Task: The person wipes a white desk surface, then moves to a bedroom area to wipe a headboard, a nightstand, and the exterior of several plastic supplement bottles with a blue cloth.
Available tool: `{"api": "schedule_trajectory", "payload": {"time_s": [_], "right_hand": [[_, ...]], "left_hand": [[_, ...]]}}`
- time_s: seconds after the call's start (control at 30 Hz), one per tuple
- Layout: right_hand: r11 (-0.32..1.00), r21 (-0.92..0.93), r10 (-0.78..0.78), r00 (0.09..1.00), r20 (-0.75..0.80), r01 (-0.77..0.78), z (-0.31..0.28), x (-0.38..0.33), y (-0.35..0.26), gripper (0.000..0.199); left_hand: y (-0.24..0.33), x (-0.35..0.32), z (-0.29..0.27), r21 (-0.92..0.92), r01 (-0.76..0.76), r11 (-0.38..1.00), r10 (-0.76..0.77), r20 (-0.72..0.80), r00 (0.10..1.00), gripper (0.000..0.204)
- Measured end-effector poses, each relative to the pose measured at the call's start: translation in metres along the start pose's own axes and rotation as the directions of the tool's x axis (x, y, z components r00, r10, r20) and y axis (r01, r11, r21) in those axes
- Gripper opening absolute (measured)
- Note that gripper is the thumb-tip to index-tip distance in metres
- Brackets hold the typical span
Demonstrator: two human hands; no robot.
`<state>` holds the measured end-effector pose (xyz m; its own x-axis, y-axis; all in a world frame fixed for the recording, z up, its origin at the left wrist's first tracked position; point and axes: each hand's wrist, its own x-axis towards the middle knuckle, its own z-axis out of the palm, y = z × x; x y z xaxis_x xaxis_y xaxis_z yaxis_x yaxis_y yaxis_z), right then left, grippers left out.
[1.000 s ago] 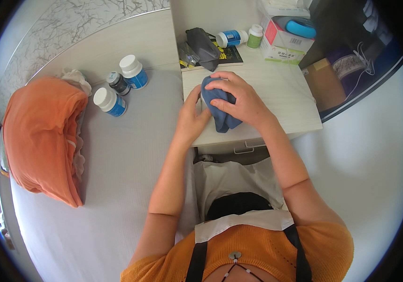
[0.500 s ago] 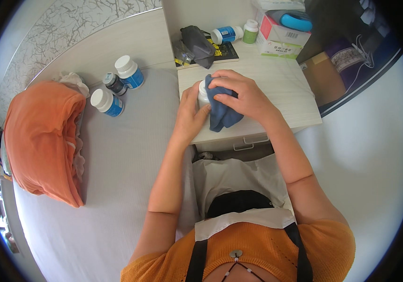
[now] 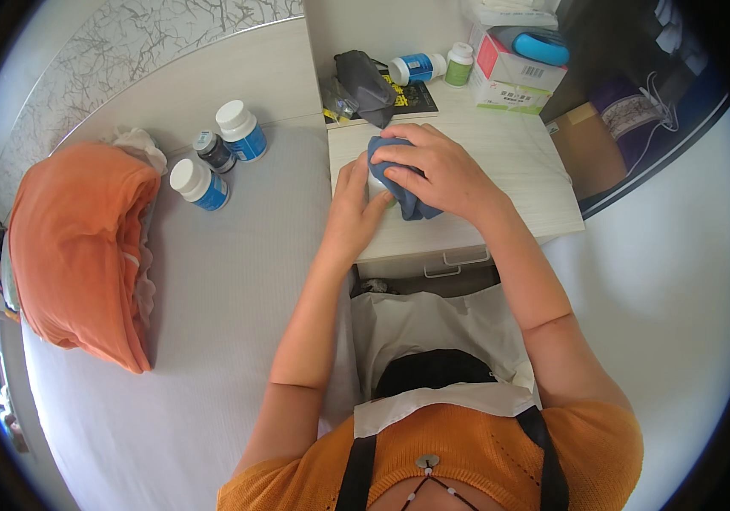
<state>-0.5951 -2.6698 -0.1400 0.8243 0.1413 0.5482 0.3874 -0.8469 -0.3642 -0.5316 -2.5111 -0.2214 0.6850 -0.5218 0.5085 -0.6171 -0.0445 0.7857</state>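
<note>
Over the bedside table (image 3: 509,162), my left hand (image 3: 354,209) is wrapped round the side of a white bottle (image 3: 373,186), mostly covered by fingers and cloth. A bit of green shows low on the bottle near my left thumb. My right hand (image 3: 450,175) presses a blue-grey cloth (image 3: 414,206) over the bottle's top and right side, its fingers curled over the fabric. The bottle's lid is hidden under the cloth.
On the bed (image 3: 237,281) stand two white-capped blue-label bottles (image 3: 241,132) and a small dark jar (image 3: 213,152), beside a folded orange bundle (image 3: 84,247). Behind my hands lie a grey pouch (image 3: 365,88), a tipped blue-label bottle (image 3: 417,68), a green-label bottle (image 3: 458,66) and stacked boxes (image 3: 514,77).
The cloth has shifted left over the bottle's top, covering the white part that showed before. Its hanging lower end is now bunched up higher. Both hands stay at the bottle.
</note>
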Motion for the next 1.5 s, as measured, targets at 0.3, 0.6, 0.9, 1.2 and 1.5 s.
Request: {"api": "schedule_trajectory", "payload": {"time_s": [0.3, 0.6, 0.9, 1.2, 1.5], "right_hand": [[0.973, 0.018, 0.231, 0.967, -0.103, -0.231, 0.015, -0.010, -0.015, 0.017], [0.933, 0.143, 0.338, 0.940, -0.038, -0.330, -0.004, -0.034, 0.005, 0.025], [0.758, 0.543, 0.457, 0.888, -0.048, -0.361, 0.012, -0.041, 0.011, 0.028], [0.804, 0.397, 0.475, 0.880, 0.019, -0.443, 0.030, -0.039, 0.021, 0.032], [0.905, 0.071, 0.415, 0.907, 0.070, -0.420, 0.025, -0.052, 0.006, 0.028]], "left_hand": [[0.004, -0.002, -0.001, 0.052, 0.058, 0.997, -0.059, 0.019, 0.998, 0.064], [0.002, -0.001, 0.004, 0.063, 0.027, 0.998, -0.024, -0.050, 0.998, 0.062], [-0.004, 0.001, -0.001, -0.059, 0.016, 0.998, -0.012, 0.070, 0.997, 0.063], [-0.002, 0.000, 0.002, -0.052, -0.013, 0.999, 0.016, 0.059, 0.998, 0.063], [-0.009, 0.002, -0.003, 0.029, 0.055, 0.998, -0.055, -0.024, 0.998, 0.065]]}}
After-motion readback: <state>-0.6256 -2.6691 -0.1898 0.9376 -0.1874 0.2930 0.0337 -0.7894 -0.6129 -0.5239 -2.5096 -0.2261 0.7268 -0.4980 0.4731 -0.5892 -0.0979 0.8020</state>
